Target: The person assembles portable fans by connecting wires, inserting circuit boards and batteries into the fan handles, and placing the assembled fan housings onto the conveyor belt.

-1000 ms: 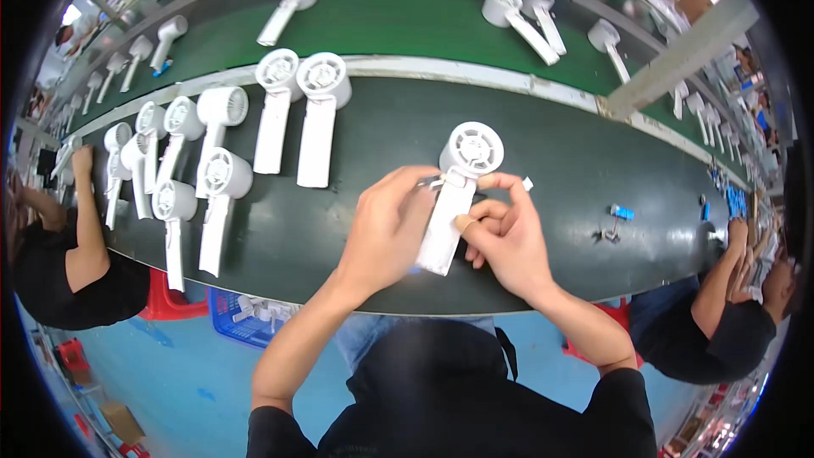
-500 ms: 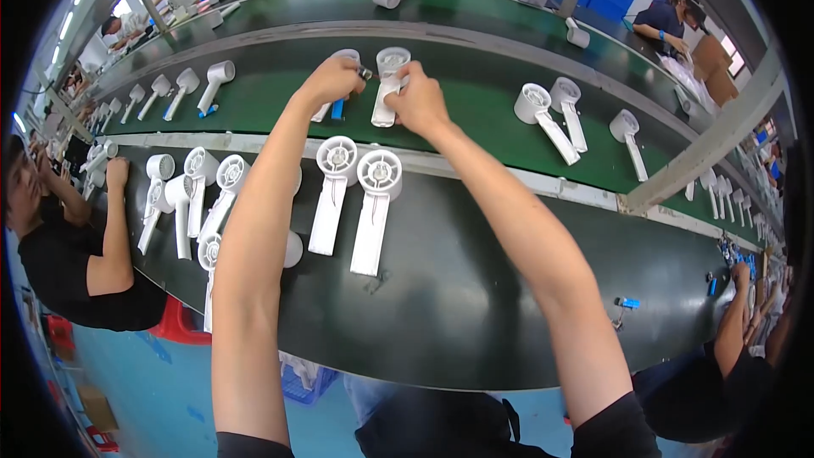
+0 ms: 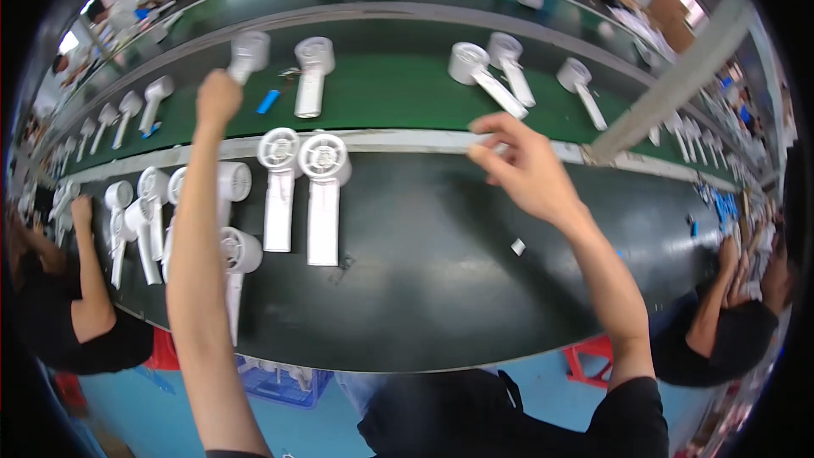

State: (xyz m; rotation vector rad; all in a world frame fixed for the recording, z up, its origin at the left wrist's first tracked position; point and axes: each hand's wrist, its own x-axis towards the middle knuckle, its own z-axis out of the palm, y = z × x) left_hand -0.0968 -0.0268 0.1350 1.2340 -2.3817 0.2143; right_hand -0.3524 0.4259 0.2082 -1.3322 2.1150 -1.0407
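My left hand (image 3: 219,100) reaches over the green conveyor belt, its fingers closed at the handle of a white handheld fan (image 3: 250,51), which looks blurred. To the right of it, a second white fan (image 3: 314,72) lies on the belt, clear of both hands. Between the two fans is a small blue block (image 3: 269,102), with thin wires close by. My right hand (image 3: 530,165) hovers above the near edge of the belt, fingers loosely bent and apart, holding nothing. Two fans with open handles (image 3: 279,195) (image 3: 323,203) lie side by side on the dark table.
More white fans (image 3: 136,212) cluster at the table's left, and others (image 3: 492,72) lie along the belt. A grey metal post (image 3: 670,76) rises at the right. A small white piece (image 3: 518,247) shows over the table. Co-workers sit on both sides; a blue crate (image 3: 280,382) is below.
My right hand has let go of the fan on the belt and drawn back to the right. My left hand has moved left with the other fan, exposing the blue block. The view has shifted.
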